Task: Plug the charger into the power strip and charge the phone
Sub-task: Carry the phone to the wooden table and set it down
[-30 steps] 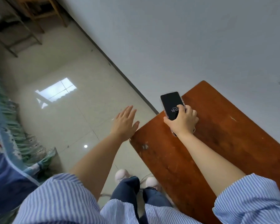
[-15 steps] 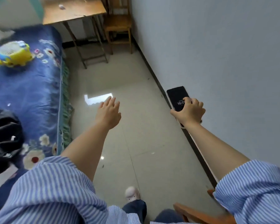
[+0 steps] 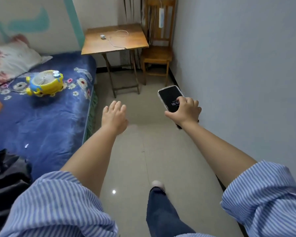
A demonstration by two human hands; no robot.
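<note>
My right hand (image 3: pixel 184 112) grips a black phone (image 3: pixel 169 98) in a clear case, screen up and lit with the time, held out over the floor. My left hand (image 3: pixel 114 116) is stretched forward, fingers apart, holding nothing. Far ahead, a small white charger (image 3: pixel 102 37) with its thin white cable (image 3: pixel 118 37) lies on a wooden folding table (image 3: pixel 126 43). A white power strip (image 3: pixel 161 17) hangs on the back of a wooden chair (image 3: pixel 156 53) to the right of that table.
A bed with a blue flowered cover (image 3: pixel 41 113) fills the left side, with a yellow toy fan (image 3: pixel 44 82) and a pillow (image 3: pixel 10 60) on it. Dark clothing (image 3: pixel 5 177) lies at the bed's near end. A grey wall (image 3: pixel 243 74) runs along the right; tiled floor (image 3: pixel 135 151) leads ahead.
The view has swung away from the red-brown table toward the far end of the room. The phone stays in my right hand, lifted off that table. The charger table and chair have come into view.
</note>
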